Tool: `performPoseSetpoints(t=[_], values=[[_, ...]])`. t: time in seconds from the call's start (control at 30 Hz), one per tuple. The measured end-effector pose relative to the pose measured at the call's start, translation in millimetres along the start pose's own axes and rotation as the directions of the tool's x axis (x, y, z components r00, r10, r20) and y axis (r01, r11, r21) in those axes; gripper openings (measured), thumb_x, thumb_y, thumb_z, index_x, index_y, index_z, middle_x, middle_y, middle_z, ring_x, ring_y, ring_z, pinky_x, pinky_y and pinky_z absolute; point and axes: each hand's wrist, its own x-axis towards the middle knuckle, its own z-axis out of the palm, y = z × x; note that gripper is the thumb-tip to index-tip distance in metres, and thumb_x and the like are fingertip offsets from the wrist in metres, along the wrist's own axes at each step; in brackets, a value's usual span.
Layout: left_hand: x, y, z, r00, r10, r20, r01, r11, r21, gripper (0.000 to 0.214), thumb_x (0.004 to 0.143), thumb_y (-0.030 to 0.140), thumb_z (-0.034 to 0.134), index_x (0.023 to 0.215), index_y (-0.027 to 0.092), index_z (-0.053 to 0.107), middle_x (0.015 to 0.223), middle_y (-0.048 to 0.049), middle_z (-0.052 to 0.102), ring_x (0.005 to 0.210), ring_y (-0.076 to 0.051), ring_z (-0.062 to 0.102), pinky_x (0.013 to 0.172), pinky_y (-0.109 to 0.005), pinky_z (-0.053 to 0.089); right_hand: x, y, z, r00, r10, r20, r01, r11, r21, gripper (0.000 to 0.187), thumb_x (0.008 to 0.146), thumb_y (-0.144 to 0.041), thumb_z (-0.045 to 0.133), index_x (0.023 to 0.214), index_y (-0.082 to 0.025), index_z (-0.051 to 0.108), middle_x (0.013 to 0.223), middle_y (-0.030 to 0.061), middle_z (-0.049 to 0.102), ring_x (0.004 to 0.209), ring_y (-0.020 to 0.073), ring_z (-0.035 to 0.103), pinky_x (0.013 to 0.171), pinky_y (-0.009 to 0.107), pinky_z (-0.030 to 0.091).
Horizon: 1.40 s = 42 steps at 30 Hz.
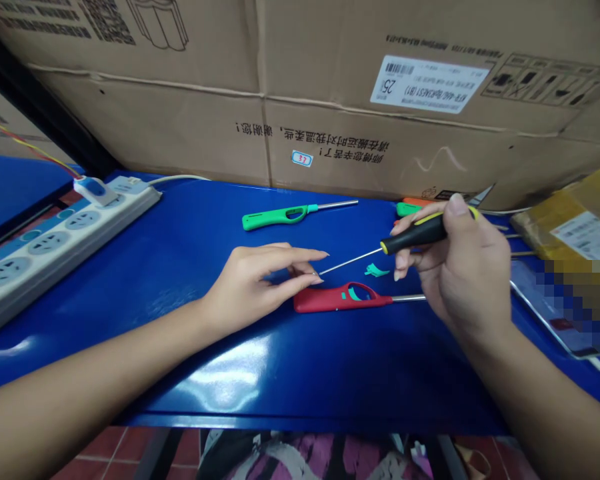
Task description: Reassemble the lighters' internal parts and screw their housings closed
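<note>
My right hand [467,273] is closed around a black and yellow screwdriver [420,231], its thin shaft pointing left and slightly down. The tip reaches the fingertips of my left hand [260,283]. There, thumb and fingers come together in a pinch, and whatever lies between them is too small to make out. Just below the fingertips a red gas lighter [320,300] with a metal nozzle lies flat on the blue table [300,373]. Beside it is a small teal plastic piece [377,270]. Farther back lies a green gas lighter [270,218].
A white power strip [55,243] with a plug in it runs along the left. Cardboard boxes [180,127] wall off the back. An orange and green item [410,207] is partly hidden behind my right hand. On the right are a phone [553,310] and a yellow-taped parcel [580,207].
</note>
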Motion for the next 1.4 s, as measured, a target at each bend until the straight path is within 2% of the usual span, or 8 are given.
performPoseSetpoints(t=[0.4,0.83,1.03,1.23,1.33,1.4], values=[[0,0,2.3,1.000,0.014,0.019,-0.015,1.000,0.015,0.032,0.087,0.011,0.074,0.119,0.015,0.071,0.087,-0.0009,0.078,0.078,-0.012,0.069,0.079,-0.023,0.057,-2,3,-1,0.999,0.038,0.031,-0.038,0.999,-0.023,0.032,0.095,-0.048,0.061,0.084,-0.018,0.065,0.080,0.0026,0.071,0.048,0.0106,0.062,0.040,0.023,0.054],[0,2,1.2,0.998,-0.011,0.058,0.010,1.000,0.020,0.027,0.091,0.018,0.070,0.118,0.021,0.072,0.087,-0.0013,0.078,0.080,-0.015,0.071,0.076,-0.027,0.058,-3,1,0,0.999,0.030,0.037,-0.028,0.999,-0.040,0.031,0.092,-0.051,0.064,0.085,-0.021,0.067,0.081,0.0023,0.071,0.047,0.0105,0.061,0.041,0.024,0.054],[0,1,2.6,0.996,0.001,0.086,-0.004,0.999,0.036,0.027,0.092,0.016,0.069,0.118,0.018,0.071,0.086,-0.0024,0.077,0.078,-0.014,0.069,0.075,-0.026,0.057,-5,4,1,0.997,0.024,0.076,-0.021,0.999,-0.036,0.028,0.093,-0.049,0.065,0.085,-0.022,0.064,0.082,0.0020,0.072,0.049,0.0110,0.062,0.042,0.025,0.056],[-3,-3,5.6,0.993,-0.032,0.114,0.026,0.998,0.058,0.026,0.092,0.016,0.068,0.118,0.017,0.072,0.083,-0.0029,0.076,0.076,-0.013,0.068,0.070,-0.024,0.055,-11,5,5,0.984,0.007,0.176,-0.007,1.000,-0.002,0.020,0.094,-0.042,0.065,0.092,-0.022,0.060,0.085,0.0009,0.072,0.052,0.0103,0.063,0.043,0.023,0.056],[-2,-3,5.6,0.990,-0.062,0.129,0.055,0.997,0.057,0.027,0.093,0.018,0.067,0.119,0.018,0.071,0.085,-0.0032,0.076,0.078,-0.014,0.068,0.073,-0.026,0.056,-17,2,11,0.986,0.037,0.163,-0.036,0.999,-0.007,0.019,0.092,-0.039,0.068,0.094,-0.022,0.060,0.083,-0.0004,0.071,0.051,0.0097,0.063,0.044,0.022,0.057],[0,-3,3.9,0.983,-0.076,0.169,0.063,0.994,0.085,0.033,0.091,0.024,0.070,0.124,0.019,0.069,0.095,-0.0048,0.076,0.088,-0.016,0.069,0.081,-0.029,0.056,-19,0,13,0.991,0.035,0.130,-0.034,0.999,-0.010,0.018,0.092,-0.038,0.069,0.093,-0.021,0.060,0.083,-0.0002,0.071,0.050,0.0094,0.062,0.044,0.023,0.057]])
